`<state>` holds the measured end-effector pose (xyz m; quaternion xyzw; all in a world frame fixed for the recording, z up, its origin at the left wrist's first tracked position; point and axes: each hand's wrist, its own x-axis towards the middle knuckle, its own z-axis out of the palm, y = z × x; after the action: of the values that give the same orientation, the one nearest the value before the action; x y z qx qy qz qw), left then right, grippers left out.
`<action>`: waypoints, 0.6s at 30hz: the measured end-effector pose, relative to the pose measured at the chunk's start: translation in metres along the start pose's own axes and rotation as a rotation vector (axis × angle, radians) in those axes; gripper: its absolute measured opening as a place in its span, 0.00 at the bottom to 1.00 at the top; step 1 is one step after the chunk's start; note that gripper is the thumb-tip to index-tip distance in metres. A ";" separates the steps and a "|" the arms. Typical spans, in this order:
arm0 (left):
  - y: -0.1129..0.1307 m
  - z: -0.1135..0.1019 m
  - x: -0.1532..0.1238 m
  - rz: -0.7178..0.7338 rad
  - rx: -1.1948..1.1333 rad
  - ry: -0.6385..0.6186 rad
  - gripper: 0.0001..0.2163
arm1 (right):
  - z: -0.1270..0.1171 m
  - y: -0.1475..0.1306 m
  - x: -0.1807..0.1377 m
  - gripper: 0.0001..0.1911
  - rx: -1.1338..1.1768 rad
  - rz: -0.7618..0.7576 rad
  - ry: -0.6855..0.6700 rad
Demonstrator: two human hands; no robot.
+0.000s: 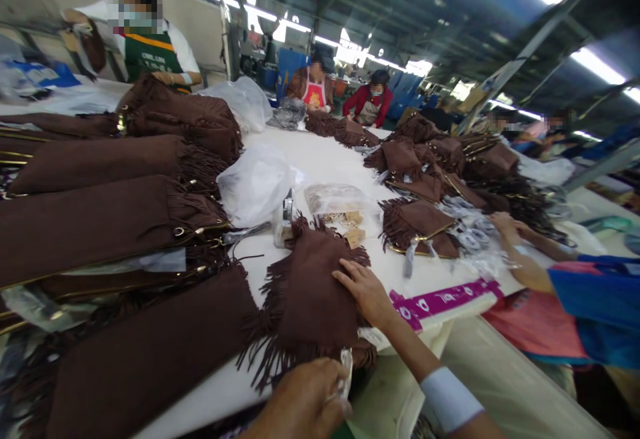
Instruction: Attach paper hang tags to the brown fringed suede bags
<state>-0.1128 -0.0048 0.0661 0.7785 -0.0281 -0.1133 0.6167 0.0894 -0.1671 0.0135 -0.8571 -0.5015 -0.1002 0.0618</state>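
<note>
A dark brown fringed bag lies on the white table in front of me. My right hand rests flat on its right side, fingers stretched out. At the bag's near edge, my left hand is closed on a shiny whitish strip; its exact kind is unclear. Just beyond the bag are a clear plastic box with small tags and a metallic object. Another fringed bag with gold zips lies to the right.
Long brown bags are piled along the left. More bags and clear plastic wrapping fill the right, where a co-worker's hands reach in. Purple tape runs along the table edge. Other people work behind.
</note>
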 end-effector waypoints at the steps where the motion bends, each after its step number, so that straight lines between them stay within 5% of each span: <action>1: -0.007 -0.009 0.001 -0.018 -0.007 0.092 0.10 | 0.007 0.001 -0.006 0.26 0.024 0.045 -0.007; 4: -0.033 -0.039 0.009 -0.147 -0.097 0.489 0.11 | 0.016 0.001 -0.015 0.25 0.111 0.174 0.057; 6: -0.050 -0.054 0.021 -0.267 -0.222 0.597 0.17 | 0.014 -0.002 -0.014 0.23 0.185 0.179 0.087; 12: -0.047 -0.078 0.045 -0.428 -0.607 0.517 0.30 | -0.028 -0.054 0.004 0.15 0.438 0.060 0.309; 18: -0.037 -0.094 -0.011 -0.488 -1.008 0.410 0.31 | -0.062 -0.133 0.010 0.16 0.768 -0.251 0.370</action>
<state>-0.1074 0.0954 0.0516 0.3798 0.3288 -0.0984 0.8591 -0.0287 -0.1063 0.0767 -0.6721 -0.5831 -0.0651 0.4516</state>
